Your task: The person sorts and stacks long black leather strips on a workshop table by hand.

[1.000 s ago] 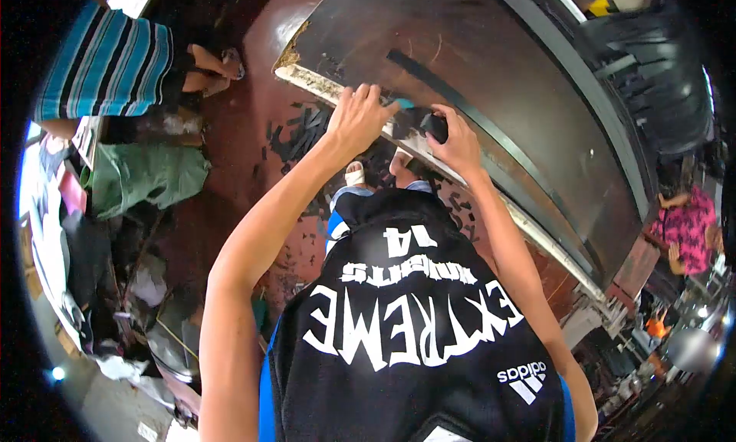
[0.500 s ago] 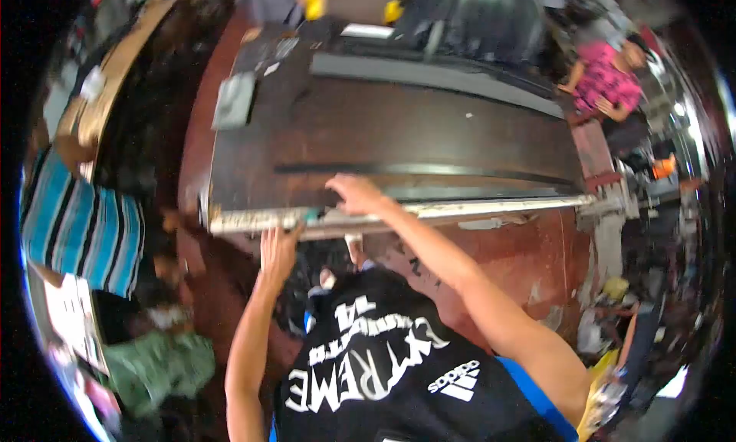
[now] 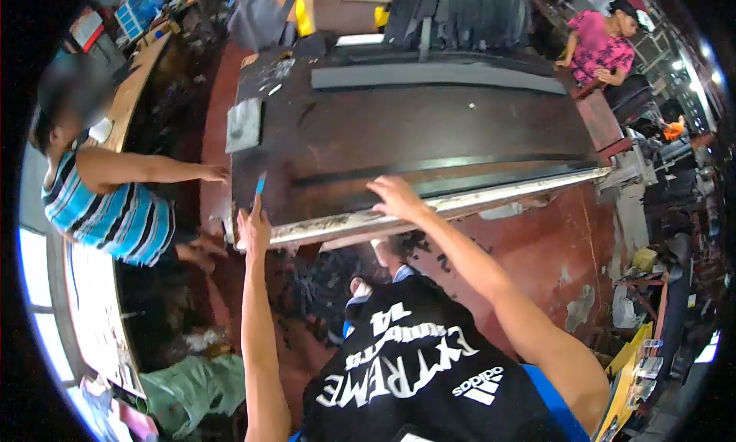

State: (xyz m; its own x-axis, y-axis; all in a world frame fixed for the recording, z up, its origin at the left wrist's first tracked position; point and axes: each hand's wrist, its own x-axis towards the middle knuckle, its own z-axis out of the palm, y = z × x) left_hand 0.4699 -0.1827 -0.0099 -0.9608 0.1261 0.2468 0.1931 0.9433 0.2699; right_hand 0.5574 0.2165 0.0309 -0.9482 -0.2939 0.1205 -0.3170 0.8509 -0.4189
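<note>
My left hand (image 3: 254, 229) is at the near left corner of a dark work table (image 3: 368, 128), closed around a slim tool with a light-blue end (image 3: 261, 184) that points away from me. What kind of tool it is, I cannot tell. Over the table's near edge reaches my right hand (image 3: 399, 198), fingers apart and nothing in them. Its fingertips are close to a long dark strip (image 3: 460, 164) lying lengthwise along the near side of the tabletop. A pale, worn board (image 3: 337, 226) runs along that edge, below both hands.
A wide grey strip (image 3: 437, 77) lies along the table's far side, and a grey pad (image 3: 244, 125) at its left. Black strips (image 3: 460, 20) are piled behind. A person in a striped top (image 3: 115, 220) reaches toward the left edge; another in pink (image 3: 596, 47) sits at far right.
My left hand has moved left along the near edge to the corner, with the blue-ended tool. My right hand has shifted slightly right. The person at left now stretches an arm toward the table.
</note>
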